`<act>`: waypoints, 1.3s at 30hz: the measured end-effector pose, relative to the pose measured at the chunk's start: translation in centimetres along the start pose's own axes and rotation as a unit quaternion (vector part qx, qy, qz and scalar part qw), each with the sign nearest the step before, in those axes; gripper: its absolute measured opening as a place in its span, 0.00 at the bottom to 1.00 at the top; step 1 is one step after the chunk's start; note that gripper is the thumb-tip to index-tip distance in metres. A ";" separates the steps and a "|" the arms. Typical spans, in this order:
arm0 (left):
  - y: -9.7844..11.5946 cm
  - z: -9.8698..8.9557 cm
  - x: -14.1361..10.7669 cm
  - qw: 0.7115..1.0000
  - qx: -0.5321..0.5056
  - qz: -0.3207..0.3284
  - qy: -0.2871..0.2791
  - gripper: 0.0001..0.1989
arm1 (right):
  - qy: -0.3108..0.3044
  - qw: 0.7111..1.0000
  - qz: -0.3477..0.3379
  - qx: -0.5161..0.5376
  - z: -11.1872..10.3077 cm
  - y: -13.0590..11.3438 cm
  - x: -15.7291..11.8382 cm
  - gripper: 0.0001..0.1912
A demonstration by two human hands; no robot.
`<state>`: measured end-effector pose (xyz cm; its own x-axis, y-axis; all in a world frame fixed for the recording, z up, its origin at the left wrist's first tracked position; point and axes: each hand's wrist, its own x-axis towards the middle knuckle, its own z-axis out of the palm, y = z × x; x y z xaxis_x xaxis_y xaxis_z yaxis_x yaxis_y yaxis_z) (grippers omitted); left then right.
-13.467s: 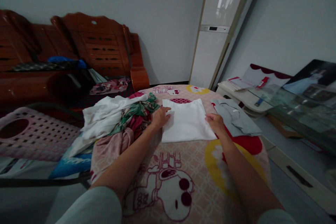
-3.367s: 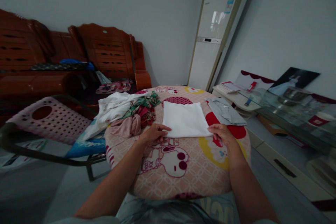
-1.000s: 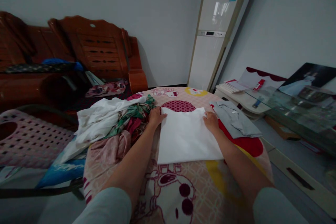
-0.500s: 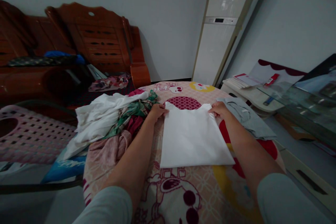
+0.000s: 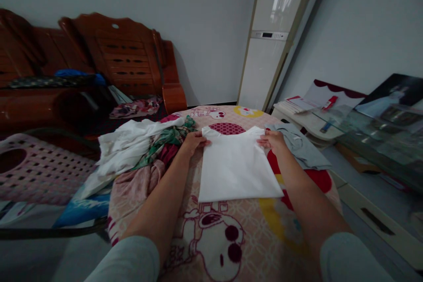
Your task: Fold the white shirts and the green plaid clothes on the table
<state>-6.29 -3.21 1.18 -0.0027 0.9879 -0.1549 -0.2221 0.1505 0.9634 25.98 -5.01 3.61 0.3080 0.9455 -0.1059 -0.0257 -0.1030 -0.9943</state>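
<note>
A white shirt (image 5: 236, 167), folded to a near rectangle, lies flat with its neckline at the far side. My left hand (image 5: 195, 142) pinches its far left corner between thumb and fingers. At the far right corner my right hand (image 5: 273, 140) grips the cloth in the same way. Beneath the shirt spreads a pink patterned tablecloth (image 5: 257, 238) with cartoon figures. Left of my left hand is a loose heap of clothes, with a white garment (image 5: 127, 145), a green patterned cloth (image 5: 161, 143) and a dusty pink garment (image 5: 139, 180). A folded grey garment (image 5: 306, 147) lies beyond my right hand.
A pink woven basket (image 5: 49, 172) stands left of the table. Behind it is a wooden sofa (image 5: 122, 53). A tall white air conditioner (image 5: 261, 70) stands at the back. To the right, a glass shelf (image 5: 370, 136) and a white cabinet (image 5: 366, 216) flank the table.
The shirt's near edge has drawn slightly away from me, and the fingers of both hands have shifted a little at its corners. The camera view has also moved slightly.
</note>
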 end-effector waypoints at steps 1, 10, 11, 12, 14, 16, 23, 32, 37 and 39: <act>0.2 0.0 -0.5 1.000 0.003 0.016 -0.008 0.10 | 0.001 1.000 -0.001 0.014 -0.3 -0.3 -0.9 0.12; 2.1 -1.8 -9.2 0.974 0.177 0.095 -0.103 0.10 | -0.045 0.990 -0.071 0.112 -4.5 1.3 -8.3 0.10; 2.0 -2.1 -10.2 0.967 0.214 0.083 -0.111 0.10 | -0.051 0.990 -0.070 0.109 -4.9 1.9 -8.9 0.10; 1.8 -2.3 -11.1 0.959 0.246 0.066 -0.125 0.11 | -0.056 0.991 -0.065 0.099 -5.3 2.5 -9.4 0.09; 1.2 -2.5 -12.2 0.945 0.282 0.034 -0.165 0.11 | -0.063 0.995 -0.050 0.063 -5.8 3.6 -10.2 0.08; 0.3 -2.5 -12.4 0.940 0.284 0.030 -0.187 0.11 | -0.056 0.997 -0.044 0.024 -5.9 4.3 -10.6 0.08; -1.8 -2.3 -10.9 0.928 0.336 0.146 -0.063 0.12 | -0.007 0.995 -0.093 -0.024 -5.4 4.9 -10.7 0.13; -1.1 -1.2 -11.6 0.993 0.100 0.026 -0.050 0.12 | -0.031 0.992 -0.106 0.058 -5.2 4.3 -10.7 0.13; -0.5 -1.6 -12.1 0.990 0.111 -0.016 -0.084 0.11 | -0.052 0.995 -0.072 0.036 -5.5 3.9 -11.1 0.12; -0.8 -1.9 -12.0 0.976 0.179 -0.033 -0.118 0.08 | -0.068 0.995 -0.053 -0.042 -5.8 4.2 -11.1 0.11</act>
<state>-7.94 -15.23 1.86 0.2343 0.9504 -0.2046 0.1416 0.1749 0.9744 27.97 -17.75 0.68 0.1730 0.9849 -0.0061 0.0813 -0.0204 -0.9965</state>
